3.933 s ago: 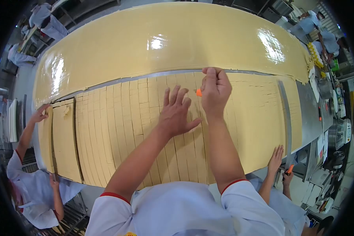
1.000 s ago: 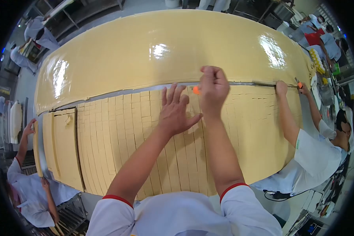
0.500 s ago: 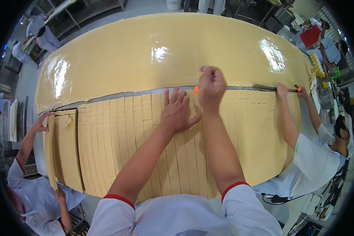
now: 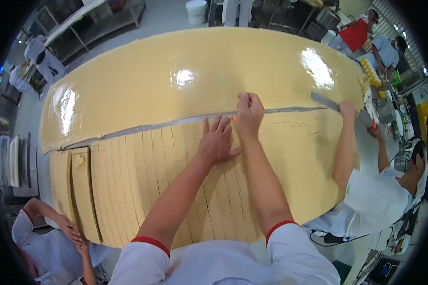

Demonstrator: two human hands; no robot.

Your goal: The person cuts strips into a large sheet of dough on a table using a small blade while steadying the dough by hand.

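Observation:
Across the table lies a pale yellow slab [image 4: 297, 166] scored into long strips [image 4: 152, 161] on its left and middle. My left hand [image 4: 217, 143] rests flat on the strips, fingers spread and pointing away from me. Just right of it my right hand [image 4: 250, 113] is closed in a fist at the slab's far edge. A small orange end of a tool [image 4: 234, 118] shows beside the fist; the rest of that tool is hidden. Beyond a narrow gap stretches a larger, glossy yellow sheet [image 4: 214, 61].
At right, a co-worker's hand [image 4: 346, 108] holds a flat metal blade [image 4: 325, 100] over the far edge; the other hand [image 4: 374, 131] holds something orange. At left, another person's hands [image 4: 76, 235] touch a thick upright strip [image 4: 71, 190]. A white bucket [image 4: 196, 12] stands behind.
The view has shifted slightly. My right fist has come lower, nearer the slab edge. The right co-worker's hands have moved apart, the blade tilting. The left co-worker's hands have come together near the front.

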